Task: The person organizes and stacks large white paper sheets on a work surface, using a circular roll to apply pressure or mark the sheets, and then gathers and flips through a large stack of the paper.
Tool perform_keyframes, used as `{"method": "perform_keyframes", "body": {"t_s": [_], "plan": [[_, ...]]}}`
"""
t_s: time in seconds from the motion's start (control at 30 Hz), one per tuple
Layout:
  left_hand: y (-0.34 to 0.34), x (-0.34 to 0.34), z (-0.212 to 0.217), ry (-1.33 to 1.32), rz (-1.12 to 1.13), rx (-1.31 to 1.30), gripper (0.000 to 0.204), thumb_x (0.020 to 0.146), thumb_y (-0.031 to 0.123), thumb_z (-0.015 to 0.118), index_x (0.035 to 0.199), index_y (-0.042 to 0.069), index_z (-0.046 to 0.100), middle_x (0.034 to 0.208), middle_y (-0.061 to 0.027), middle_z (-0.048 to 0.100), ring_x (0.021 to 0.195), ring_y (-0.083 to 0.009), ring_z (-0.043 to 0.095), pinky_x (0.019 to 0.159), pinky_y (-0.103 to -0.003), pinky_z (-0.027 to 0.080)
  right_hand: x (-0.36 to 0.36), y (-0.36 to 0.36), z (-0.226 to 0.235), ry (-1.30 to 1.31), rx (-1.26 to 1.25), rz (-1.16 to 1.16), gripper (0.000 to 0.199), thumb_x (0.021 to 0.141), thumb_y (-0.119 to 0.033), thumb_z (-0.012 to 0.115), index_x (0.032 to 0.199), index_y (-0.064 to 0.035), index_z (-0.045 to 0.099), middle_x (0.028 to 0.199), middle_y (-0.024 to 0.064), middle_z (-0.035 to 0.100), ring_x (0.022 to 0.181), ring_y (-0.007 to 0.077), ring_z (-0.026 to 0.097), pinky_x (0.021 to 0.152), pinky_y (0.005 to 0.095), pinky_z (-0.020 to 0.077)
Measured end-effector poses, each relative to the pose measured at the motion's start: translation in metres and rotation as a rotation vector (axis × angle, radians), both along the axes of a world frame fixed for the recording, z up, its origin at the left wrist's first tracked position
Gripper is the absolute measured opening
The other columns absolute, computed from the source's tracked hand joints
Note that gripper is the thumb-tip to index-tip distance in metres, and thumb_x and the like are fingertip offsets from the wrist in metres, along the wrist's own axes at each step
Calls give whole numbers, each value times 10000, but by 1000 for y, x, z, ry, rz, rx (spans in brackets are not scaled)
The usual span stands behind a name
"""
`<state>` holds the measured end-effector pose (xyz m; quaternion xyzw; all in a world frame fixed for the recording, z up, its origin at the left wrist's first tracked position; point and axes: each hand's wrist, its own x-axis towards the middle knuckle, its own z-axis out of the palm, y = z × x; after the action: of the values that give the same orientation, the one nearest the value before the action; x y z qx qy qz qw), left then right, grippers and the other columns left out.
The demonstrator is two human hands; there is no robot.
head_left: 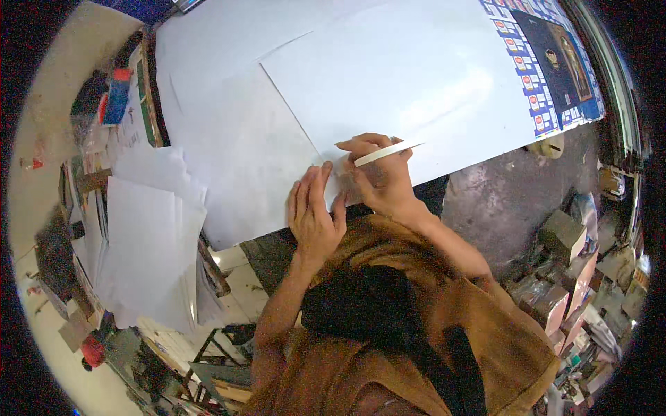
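A large white paper sheet (388, 83) lies on top of a wider white sheet (229, 118) covering the table. My left hand (316, 211) rests flat on the near corner of the paper, fingers together. Just to its right, my right hand (378, 177) grips a thin pale flat stick (388, 152), which lies across my fingers and points right over the sheet's near edge. Both hands sit close together at the table's front edge.
A stack of loose white sheets (149, 243) lies on a side surface at left. A printed blue poster (548, 55) sits at the table's far right. Boxes and clutter (569, 277) fill the floor at right; a red and blue item (114, 93) sits at upper left.
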<state>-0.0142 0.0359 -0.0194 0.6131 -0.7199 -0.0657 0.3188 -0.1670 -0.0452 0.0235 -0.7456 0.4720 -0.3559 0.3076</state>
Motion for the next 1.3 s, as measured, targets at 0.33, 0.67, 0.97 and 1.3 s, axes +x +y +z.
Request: {"method": "perform_keyframes", "body": {"t_s": [0.33,0.67,0.97,1.3], "plan": [[0,1,-1,34,31,4,577,884,184,644,1385,-7,430,1362,-139,585,1248,-360,544,1017,-466,422,7,6,-13,12,7,8,315,820,-71,704,1127,-143,705,1037,38,690,1081,210,598,952,470,279],[-1,-1,4,12,47,14,486,850,141,662,1308,48,532,1366,-93,599,1277,-308,544,986,-439,445,7,10,-18,97,10,-13,366,765,-47,706,1116,-153,699,1080,39,671,1107,208,585,986,503,261],[-3,-2,13,-131,0,125,297,899,192,593,1147,39,646,1412,-103,556,1320,-339,487,1064,-489,364,2,6,-1,158,-61,-100,344,758,-57,723,1093,-130,705,1082,69,683,1147,246,582,990,511,317],[-3,-6,15,-128,38,131,259,898,188,616,1113,48,651,1404,-103,559,1316,-333,487,1064,-486,352,-115,-61,2,138,-271,-358,343,863,-134,730,1199,-92,674,1221,86,670,1271,289,517,1070,445,384]]}}
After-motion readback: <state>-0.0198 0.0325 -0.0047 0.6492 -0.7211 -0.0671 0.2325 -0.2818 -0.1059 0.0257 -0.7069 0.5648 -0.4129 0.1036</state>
